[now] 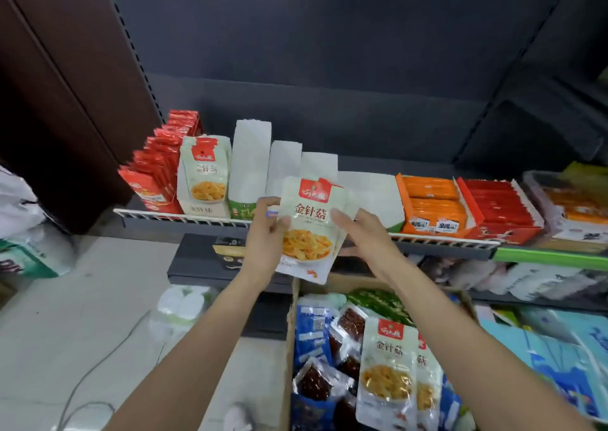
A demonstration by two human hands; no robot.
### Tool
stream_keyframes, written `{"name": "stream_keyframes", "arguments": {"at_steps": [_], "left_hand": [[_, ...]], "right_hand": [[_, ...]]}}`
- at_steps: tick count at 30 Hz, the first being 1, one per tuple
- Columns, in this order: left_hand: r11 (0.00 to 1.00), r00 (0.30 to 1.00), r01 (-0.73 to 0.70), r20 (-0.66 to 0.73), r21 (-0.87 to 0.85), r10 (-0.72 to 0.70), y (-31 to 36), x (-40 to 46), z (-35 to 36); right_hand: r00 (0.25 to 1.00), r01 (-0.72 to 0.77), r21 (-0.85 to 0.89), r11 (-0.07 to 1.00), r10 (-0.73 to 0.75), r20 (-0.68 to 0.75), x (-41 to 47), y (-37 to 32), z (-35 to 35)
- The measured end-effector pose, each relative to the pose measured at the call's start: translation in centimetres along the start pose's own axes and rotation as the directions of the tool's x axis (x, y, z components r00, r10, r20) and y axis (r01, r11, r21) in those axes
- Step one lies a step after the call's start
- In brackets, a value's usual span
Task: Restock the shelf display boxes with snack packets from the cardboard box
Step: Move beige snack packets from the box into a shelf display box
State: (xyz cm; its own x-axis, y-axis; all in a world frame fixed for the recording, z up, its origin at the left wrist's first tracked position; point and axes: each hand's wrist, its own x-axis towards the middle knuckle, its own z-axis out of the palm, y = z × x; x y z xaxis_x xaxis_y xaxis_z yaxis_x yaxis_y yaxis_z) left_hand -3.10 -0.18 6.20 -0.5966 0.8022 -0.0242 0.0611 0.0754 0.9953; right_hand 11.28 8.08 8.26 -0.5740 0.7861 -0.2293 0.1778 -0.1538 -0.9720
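A small stack of pale green mushroom snack packets (pixel 311 223) is held upright in front of the shelf. My left hand (pixel 266 236) grips its left edge and my right hand (pixel 365 233) holds its right edge. Behind it on the shelf (pixel 184 221) stand white display boxes: one (pixel 204 180) filled with the same packets, and a taller one (pixel 250 167) beside it whose inside I cannot see. Below, the open cardboard box (pixel 291 332) holds more mushroom packets (pixel 388 371) among blue and dark red packets.
Red packets (pixel 154 174) stand at the shelf's left end. Orange (pixel 431 203) and red (pixel 503 210) display boxes fill its right side. A lower shelf (pixel 526 282) holds more goods. White and green bags (pixel 26 233) and a cable (pixel 98 365) lie on the pale floor at left.
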Motion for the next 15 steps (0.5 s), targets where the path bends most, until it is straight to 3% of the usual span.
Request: {"name": "stream_keyframes", "arguments": {"at_steps": [4, 10, 15], "left_hand": [[0.995, 0.997, -0.069, -0.036, 0.071, 0.072, 1.0, 4.7, -6.2], [0.951, 0.976, -0.192, -0.057, 0.244, 0.211, 2.4, 12.6, -15.1], [0.934, 0.978, -0.176, -0.048, 0.311, 0.201, 2.1, 18.2, -19.9]], "right_hand": [[0.997, 0.068, -0.185, 0.980, -0.071, -0.009, 4.8, -2.8, 5.9], [0.987, 0.131, -0.136, 0.982, -0.142, -0.077, 12.2, -5.9, 14.4], [0.976, 0.139, -0.129, 0.982, -0.157, -0.148, 16.8, -5.8, 19.3]]}}
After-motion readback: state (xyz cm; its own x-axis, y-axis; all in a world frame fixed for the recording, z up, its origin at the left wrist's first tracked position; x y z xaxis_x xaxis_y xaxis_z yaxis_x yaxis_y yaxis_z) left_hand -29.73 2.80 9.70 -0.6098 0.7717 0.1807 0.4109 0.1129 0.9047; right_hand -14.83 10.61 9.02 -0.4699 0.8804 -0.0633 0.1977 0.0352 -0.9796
